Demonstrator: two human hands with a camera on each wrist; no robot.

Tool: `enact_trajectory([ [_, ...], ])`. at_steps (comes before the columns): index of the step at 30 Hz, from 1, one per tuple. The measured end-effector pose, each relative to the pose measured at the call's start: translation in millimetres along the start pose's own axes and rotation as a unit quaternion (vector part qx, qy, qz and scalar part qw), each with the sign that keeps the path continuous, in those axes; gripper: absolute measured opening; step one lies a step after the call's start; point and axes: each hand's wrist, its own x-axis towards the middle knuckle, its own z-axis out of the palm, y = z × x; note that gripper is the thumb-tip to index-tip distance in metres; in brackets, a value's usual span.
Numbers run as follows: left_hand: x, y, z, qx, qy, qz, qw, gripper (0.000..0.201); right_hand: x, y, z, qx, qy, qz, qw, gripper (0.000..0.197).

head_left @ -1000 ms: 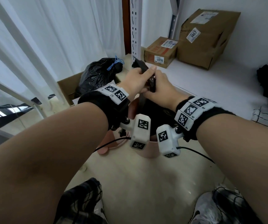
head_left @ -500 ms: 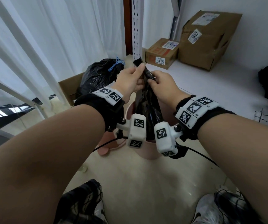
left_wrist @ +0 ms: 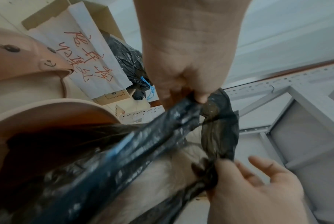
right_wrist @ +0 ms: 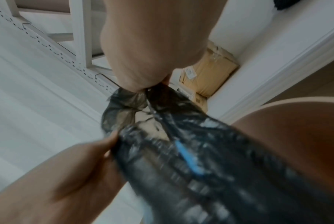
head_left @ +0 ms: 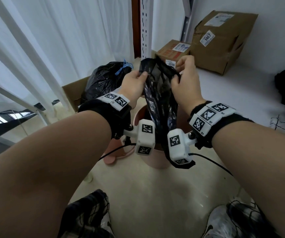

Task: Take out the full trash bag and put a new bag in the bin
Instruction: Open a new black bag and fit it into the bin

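Note:
I hold a new black trash bag (head_left: 159, 97) by its mouth over the pink bin (head_left: 155, 160). My left hand (head_left: 140, 75) pinches the mouth's left edge, and my right hand (head_left: 177, 74) pinches the right edge, with the mouth pulled partly apart. The bag's lower end hangs into the bin. In the left wrist view the left hand (left_wrist: 200, 97) pinches the bag (left_wrist: 143, 151) above the bin rim (left_wrist: 47, 109). The right wrist view shows the right hand (right_wrist: 143, 87) gripping the blurred bag (right_wrist: 200, 166). The full black bag (head_left: 104, 78), tied with blue string, sits in a cardboard box (head_left: 71, 93) behind left.
A pink lid (head_left: 114, 155) lies on the floor left of the bin. Two brown parcels (head_left: 220, 40) stand at the back right beside a white shelf post (head_left: 146, 26). White curtains (head_left: 52, 40) hang on the left. My shoes (head_left: 224, 220) are at the bottom edge.
Both hands rose and moved apart. The bag's mouth, pinched together between them before, is now spread partly open above the bin.

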Motion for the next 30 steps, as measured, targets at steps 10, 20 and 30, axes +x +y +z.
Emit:
enact_trajectory([
  [10, 2.1, -9.9, -17.4, 0.349, -0.01, 0.06, 0.935, 0.036, -0.8, 41.5, -18.3, -0.275, -0.121, 0.061, 0.952, 0.023],
  [20, 1.3, -10.4, -10.4, 0.289, -0.064, 0.039, 0.955, 0.015, 4.0, 46.2, -8.3, -0.019, -0.184, 0.252, 0.95, 0.037],
  [30, 8.9, -34.5, -34.1, 0.589, -0.138, 0.112, 0.788, 0.034, -12.2, 65.1, -33.3, -0.375, -0.294, 0.11, 0.872, 0.025],
])
